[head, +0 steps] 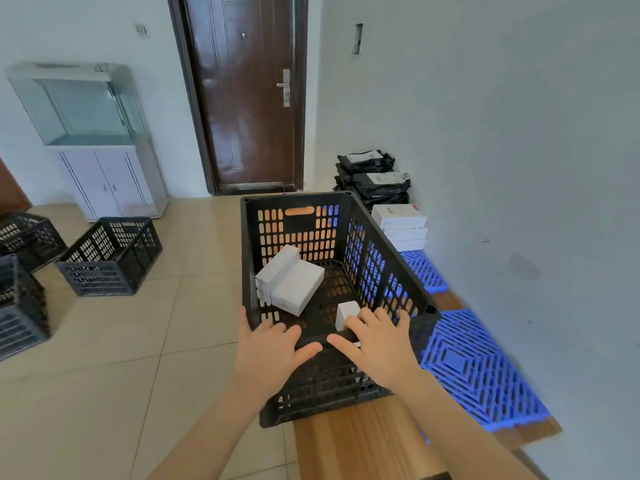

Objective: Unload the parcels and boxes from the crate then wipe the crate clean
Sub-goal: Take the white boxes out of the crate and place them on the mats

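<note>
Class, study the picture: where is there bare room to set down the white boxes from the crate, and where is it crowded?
Free: the blue mat between the white box stack and the wooden plank; the floor tiles between the crate and the other crates. Crowded: the far wall end, with black parcels.

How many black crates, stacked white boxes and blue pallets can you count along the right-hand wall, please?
black crate: 1
stacked white boxes: 3
blue pallets: 2
Total: 6
</note>
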